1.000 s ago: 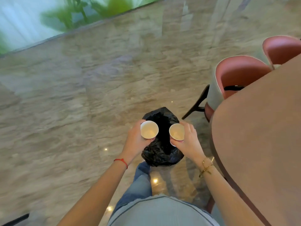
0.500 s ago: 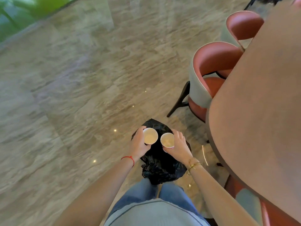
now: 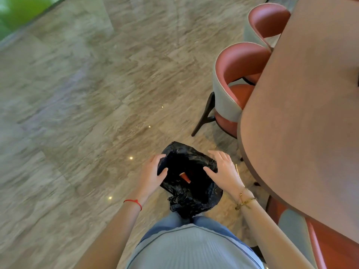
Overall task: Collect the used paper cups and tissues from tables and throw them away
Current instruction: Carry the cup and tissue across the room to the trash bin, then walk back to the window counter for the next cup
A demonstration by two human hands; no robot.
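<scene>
A black rubbish bag (image 3: 191, 193) stands open on the marble floor just in front of my legs. Inside its dark mouth lies a paper cup (image 3: 185, 176), red-brown on the outside, tipped on its side. My left hand (image 3: 151, 174) hovers at the bag's left rim, fingers spread and relaxed, holding nothing. Over the bag's right rim my right hand (image 3: 223, 171) is spread too, empty. No other cup shows in the bag.
A brown table (image 3: 303, 121) fills the right side, its curved edge close to my right arm. Two pink chairs (image 3: 236, 82) are tucked under its far side, another chair sits at the lower right. Open marble floor lies to the left.
Both hands held a white paper cup over the bag; now both cups are released and the hands are empty with fingers spread. One cup is visible inside the bag.
</scene>
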